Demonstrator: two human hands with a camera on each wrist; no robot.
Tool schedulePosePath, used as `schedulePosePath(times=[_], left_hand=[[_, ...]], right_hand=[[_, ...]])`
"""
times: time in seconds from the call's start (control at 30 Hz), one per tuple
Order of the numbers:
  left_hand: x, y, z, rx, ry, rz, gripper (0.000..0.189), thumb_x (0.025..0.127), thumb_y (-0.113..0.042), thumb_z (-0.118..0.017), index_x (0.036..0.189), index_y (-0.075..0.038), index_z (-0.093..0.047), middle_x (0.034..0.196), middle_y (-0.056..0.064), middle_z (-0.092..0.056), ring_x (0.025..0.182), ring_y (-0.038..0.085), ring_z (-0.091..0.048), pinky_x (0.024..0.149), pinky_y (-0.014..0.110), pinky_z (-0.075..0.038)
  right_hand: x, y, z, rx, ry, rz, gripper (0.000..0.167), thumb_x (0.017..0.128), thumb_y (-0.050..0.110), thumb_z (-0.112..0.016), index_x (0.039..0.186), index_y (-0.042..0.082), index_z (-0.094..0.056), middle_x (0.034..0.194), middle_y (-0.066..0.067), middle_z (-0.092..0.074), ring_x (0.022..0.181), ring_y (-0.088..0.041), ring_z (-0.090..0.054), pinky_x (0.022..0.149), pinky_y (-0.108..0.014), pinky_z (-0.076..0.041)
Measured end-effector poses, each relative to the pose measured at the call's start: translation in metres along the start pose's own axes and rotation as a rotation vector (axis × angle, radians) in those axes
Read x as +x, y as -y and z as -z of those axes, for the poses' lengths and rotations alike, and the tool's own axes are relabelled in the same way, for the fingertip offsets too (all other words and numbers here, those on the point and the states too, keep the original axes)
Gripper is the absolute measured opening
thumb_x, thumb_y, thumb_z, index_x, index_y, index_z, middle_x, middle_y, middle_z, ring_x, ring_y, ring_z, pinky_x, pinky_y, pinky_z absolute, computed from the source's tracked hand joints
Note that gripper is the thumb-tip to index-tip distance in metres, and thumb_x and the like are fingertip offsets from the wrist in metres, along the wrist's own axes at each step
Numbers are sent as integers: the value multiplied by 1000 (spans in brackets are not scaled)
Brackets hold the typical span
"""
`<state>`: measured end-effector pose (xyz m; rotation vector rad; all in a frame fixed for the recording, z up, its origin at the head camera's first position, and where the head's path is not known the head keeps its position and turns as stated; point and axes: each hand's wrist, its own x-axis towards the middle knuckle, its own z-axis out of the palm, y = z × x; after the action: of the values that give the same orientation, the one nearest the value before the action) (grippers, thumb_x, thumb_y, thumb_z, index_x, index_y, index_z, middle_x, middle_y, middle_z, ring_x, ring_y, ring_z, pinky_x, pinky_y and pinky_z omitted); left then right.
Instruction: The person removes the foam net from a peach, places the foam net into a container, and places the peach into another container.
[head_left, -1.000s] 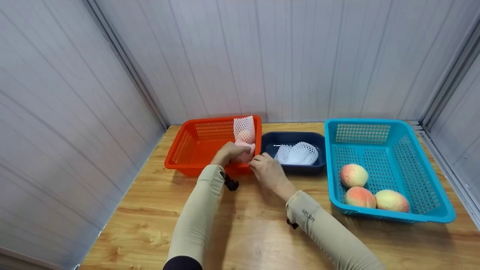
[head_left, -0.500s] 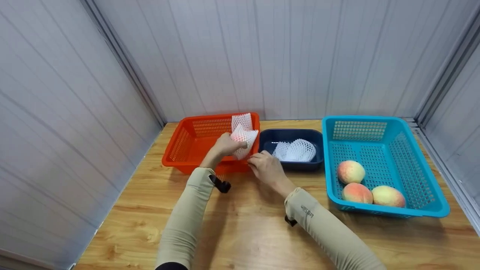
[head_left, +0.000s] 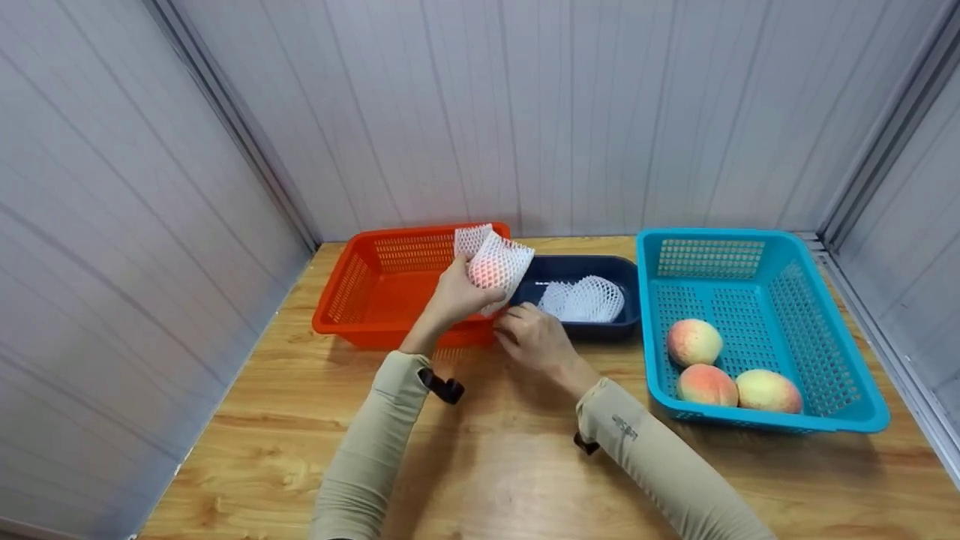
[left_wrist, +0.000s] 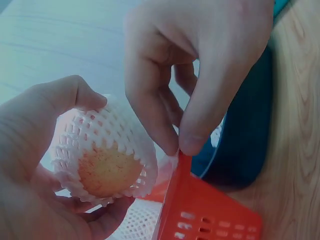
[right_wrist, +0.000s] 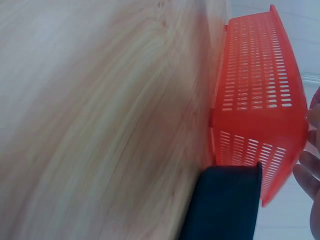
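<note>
My left hand point(head_left: 454, 294) holds a peach point(left_wrist: 110, 172) in a white foam net sleeve point(left_wrist: 90, 132), raised over the right side of the orange basket point(head_left: 379, 335). Thumb and fingers wrap round the sleeve, and the peach's bare end shows at its opening in the left wrist view. With thumb and finger, my right hand point(head_left: 536, 339) pinches the basket's rim at the near right corner. Another foam net point(head_left: 471, 240) stands in the basket's back right, partly hidden behind the held one.
Right of the orange basket is a navy tray point(head_left: 600, 330) with white foam nets point(head_left: 598, 301) in it. Farther right, a blue basket point(head_left: 772, 418) contains three bare peaches point(head_left: 694, 343). Panelled walls point(head_left: 585, 112) close off the wooden table point(head_left: 495, 472) behind and at the sides.
My left hand has lifted the sleeved peach up from the basket's near right corner and turned it, so the sleeve now tilts to the right. The right hand has stayed at the rim.
</note>
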<state>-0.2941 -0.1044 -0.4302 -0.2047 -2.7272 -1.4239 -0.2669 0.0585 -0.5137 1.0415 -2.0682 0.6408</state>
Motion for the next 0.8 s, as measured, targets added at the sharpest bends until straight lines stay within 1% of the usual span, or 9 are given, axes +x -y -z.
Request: schedulePosePath(times=[0.1,0.2,0.37,0.53,0.67,0.73,0.8], left_hand=[[-5,-1,-3,-14,16,-44,75,68,-24,-84,131,-8,-45,112,7,-58,96,21,-56,84,35,-50],[-13,-2,-6,-35,28,-97,77,67,-23,-86,131,-11,-45,114,6,-57,97,21,-56,86,35,-49],[-32,-4,-11,-59,43,-161,82,64,-20,-87,135,-15,-46,119,4,-57,101,19,-55,90,36,-47],[-47,-5,-18,-73,83,-235,80,61,-16,-87,131,-18,-48,116,4,-58,99,18,-57,86,35,-48],[-53,-5,-22,-92,100,-294,79,60,-12,-85,130,-19,-49,115,3,-59,98,18,-57,85,35,-48],[-55,-5,-24,-90,114,-319,80,60,-11,-85,130,-19,-48,116,3,-59,98,17,-58,84,35,-49],[-56,-3,-28,-81,134,-345,81,60,-10,-85,131,-19,-48,117,3,-59,99,17,-58,84,35,-50]], right_hand=[[-8,2,13,36,-12,0,7,78,9,-75,84,9,-72,80,-2,-67,73,-21,-60,64,-33,-50],[-16,5,30,64,-9,-22,5,79,9,-74,83,9,-71,77,-1,-66,71,-19,-61,63,-32,-51],[-35,18,60,75,-9,-61,5,78,10,-75,82,11,-72,76,2,-68,68,-14,-62,61,-30,-51],[-53,29,87,102,4,-76,5,79,9,-76,82,12,-73,74,5,-67,65,-8,-58,55,-25,-48],[-60,33,103,152,10,-88,12,77,5,-78,85,12,-73,75,5,-66,65,-7,-57,56,-24,-48],[-63,35,110,166,4,-87,12,77,5,-78,86,12,-73,75,5,-66,65,-7,-58,56,-24,-48],[-66,36,117,180,3,-84,8,80,7,-76,86,12,-73,77,6,-66,65,-8,-59,57,-24,-49]])
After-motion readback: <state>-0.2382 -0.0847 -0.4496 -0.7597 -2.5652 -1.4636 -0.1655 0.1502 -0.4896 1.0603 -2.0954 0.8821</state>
